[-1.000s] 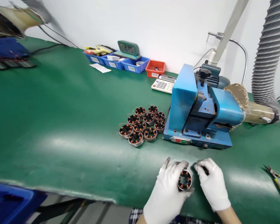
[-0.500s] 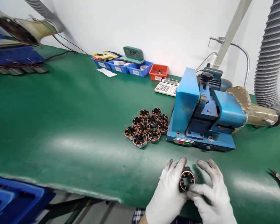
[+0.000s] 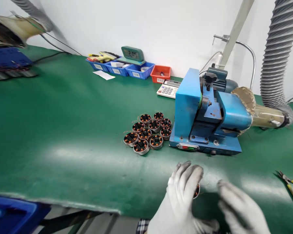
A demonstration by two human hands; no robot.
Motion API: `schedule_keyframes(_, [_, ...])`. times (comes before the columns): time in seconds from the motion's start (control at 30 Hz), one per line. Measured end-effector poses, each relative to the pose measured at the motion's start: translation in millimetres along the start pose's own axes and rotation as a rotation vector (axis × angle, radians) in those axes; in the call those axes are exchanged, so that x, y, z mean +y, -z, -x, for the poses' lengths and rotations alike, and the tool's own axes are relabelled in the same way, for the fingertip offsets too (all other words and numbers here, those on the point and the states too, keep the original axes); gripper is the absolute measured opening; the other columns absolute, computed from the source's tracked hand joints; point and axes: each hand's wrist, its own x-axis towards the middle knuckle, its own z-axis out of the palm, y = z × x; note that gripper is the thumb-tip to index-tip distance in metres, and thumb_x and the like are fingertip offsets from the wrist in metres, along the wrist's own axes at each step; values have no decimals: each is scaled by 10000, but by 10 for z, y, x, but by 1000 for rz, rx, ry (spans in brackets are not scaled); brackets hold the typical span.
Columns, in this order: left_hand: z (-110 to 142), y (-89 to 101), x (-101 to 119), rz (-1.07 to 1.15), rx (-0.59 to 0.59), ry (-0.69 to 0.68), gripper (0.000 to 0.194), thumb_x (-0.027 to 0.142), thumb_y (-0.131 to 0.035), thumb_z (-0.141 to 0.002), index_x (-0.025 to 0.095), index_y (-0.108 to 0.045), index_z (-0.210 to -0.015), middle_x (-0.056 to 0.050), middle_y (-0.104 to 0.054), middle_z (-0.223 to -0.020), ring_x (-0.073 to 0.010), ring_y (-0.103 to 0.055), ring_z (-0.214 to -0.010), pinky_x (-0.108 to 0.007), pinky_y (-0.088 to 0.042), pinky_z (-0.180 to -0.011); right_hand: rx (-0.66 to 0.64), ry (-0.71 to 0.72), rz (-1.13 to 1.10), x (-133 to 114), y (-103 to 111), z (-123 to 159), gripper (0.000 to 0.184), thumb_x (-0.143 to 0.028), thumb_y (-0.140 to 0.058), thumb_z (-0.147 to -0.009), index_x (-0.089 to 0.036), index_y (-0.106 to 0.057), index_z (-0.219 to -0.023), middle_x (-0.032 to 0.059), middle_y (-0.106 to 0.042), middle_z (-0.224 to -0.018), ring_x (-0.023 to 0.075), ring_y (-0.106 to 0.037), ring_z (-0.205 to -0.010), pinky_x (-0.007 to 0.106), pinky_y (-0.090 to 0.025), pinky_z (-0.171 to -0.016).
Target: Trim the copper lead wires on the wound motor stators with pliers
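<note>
My left hand [image 3: 180,195], in a white glove with grey-stained fingertips, is closed around a motor stator [image 3: 196,191]. Only a sliver of the stator's metal rim and copper winding shows past the fingers. To its right, my gloved right hand [image 3: 241,208] is apart from the stator, blurred, with its fingers partly spread and nothing visible in them. Farther back on the green table lies a cluster of several similar stators [image 3: 145,134], with black cores, copper coils and loose wire ends.
A blue belt machine [image 3: 207,113] with red and green buttons stands behind my hands, joined to a grey hose [image 3: 279,48]. Yellow-handled pliers [image 3: 289,183] lie at right. A calculator [image 3: 169,89], small blue bins [image 3: 139,71] and a red bin [image 3: 160,74] line the back.
My right hand has let go of the stator and moved right. The left hand has turned so that its fingers cover most of the stator. The view has shifted slightly right.
</note>
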Motion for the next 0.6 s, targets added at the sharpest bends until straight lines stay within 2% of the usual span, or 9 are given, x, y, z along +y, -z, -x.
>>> schedule_keyframes(0.03, [-24,1,32,21,14,-27,1000,475,-705,-649,136,-146,-1407,-217,-465,-1322,-380,-391,-1268,-562,-341,-1025,-103,87,17,-89,-32,-35,439,-107,-461,-808,-207,-485,-1235,104,-699,-994,205,-687,-736,273,-548,-588])
schedule_keyframes(0.1, [-78,-10,73,66,-53,0,1067,508,-702,-640,142,-74,-1421,-217,-453,-1324,-379,-421,-1238,-556,-361,-1005,-270,103,63,-226,-155,-93,584,-86,-437,-726,-146,-430,-1307,92,-721,-826,215,-656,-560,288,-509,-461])
schedule_keyframes(0.2, [-139,-23,72,124,-292,119,1156,556,-749,-568,166,-63,-1413,-221,-436,-1324,-401,-448,-1193,-563,-400,-957,-383,-63,35,-288,-365,-109,731,-87,-432,-622,-97,-381,-1351,72,-707,-710,240,-639,-542,320,-508,-483])
schedule_keyframes(0.27, [-153,-19,43,156,-394,145,1044,470,-732,-650,193,-72,-1410,-203,-429,-1327,-372,-463,-1174,-532,-423,-936,-439,-143,4,-256,-450,-84,757,-80,-421,-592,-90,-391,-1348,66,-698,-672,242,-630,-537,325,-506,-510])
schedule_keyframes(0.37, [-144,-12,-5,157,-428,150,815,192,-617,-768,235,-106,-1402,-163,-429,-1322,-311,-499,-1118,-469,-457,-890,-470,-211,46,-189,-474,-58,663,-60,-398,-614,-76,-481,-1271,74,-676,-615,244,-613,-514,325,-479,-501])
schedule_keyframes(0.43, [-135,-11,-24,146,-432,160,723,45,-531,-748,257,-209,-1361,-127,-453,-1289,-283,-518,-1082,-443,-466,-870,-447,-249,13,-170,-444,-73,464,-61,-378,-697,-115,-592,-1105,79,-674,-630,232,-615,-536,314,-463,-517])
schedule_keyframes(0.5, [-132,-10,-30,136,-438,173,563,10,-495,-735,252,-379,-1230,-101,-477,-1250,-271,-527,-1051,-433,-470,-850,-421,-286,-70,-180,-400,-117,299,-100,-352,-800,-164,-630,-891,62,-668,-635,203,-605,-542,291,-448,-529])
schedule_keyframes(0.6, [-138,-13,-21,96,-433,133,221,101,-459,-830,225,-498,-1008,-87,-519,-1197,-263,-526,-1004,-436,-465,-820,-396,-434,-256,-186,-331,-209,265,-177,-356,-869,-191,-582,-731,20,-635,-605,165,-581,-544,252,-430,-526])
